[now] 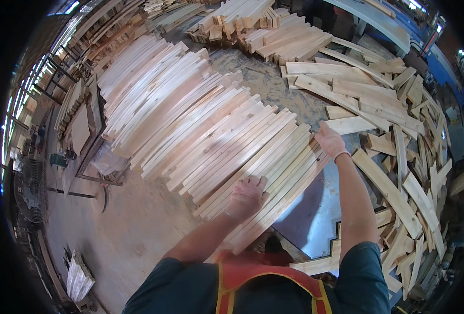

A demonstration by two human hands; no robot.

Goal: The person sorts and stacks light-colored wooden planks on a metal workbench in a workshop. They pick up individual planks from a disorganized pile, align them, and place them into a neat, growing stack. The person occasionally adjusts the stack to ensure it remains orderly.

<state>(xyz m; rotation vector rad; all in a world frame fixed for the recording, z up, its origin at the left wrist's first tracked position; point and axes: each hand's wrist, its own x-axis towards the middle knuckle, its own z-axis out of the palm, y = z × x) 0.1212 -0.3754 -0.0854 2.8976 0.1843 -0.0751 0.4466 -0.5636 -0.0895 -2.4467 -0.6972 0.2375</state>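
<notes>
Lining up the row of boards (211, 123) seemed the step; it lay in front. The left hand (249, 197) rested half-open on top. The right hand (329, 141) cupped the nearest board (284, 196), grip unclear. Next seemed to need gentle pushing.

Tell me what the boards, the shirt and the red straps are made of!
Boards: wood, seemingly unpainted; they're pale, with grain and dark knots.
Shirt: probably cloth, dull and dark, loose around the arms.
Red straps: likely cloth with yellow edging, since they curve smoothly, but maybe plasticky; I can't see any weave.
</notes>
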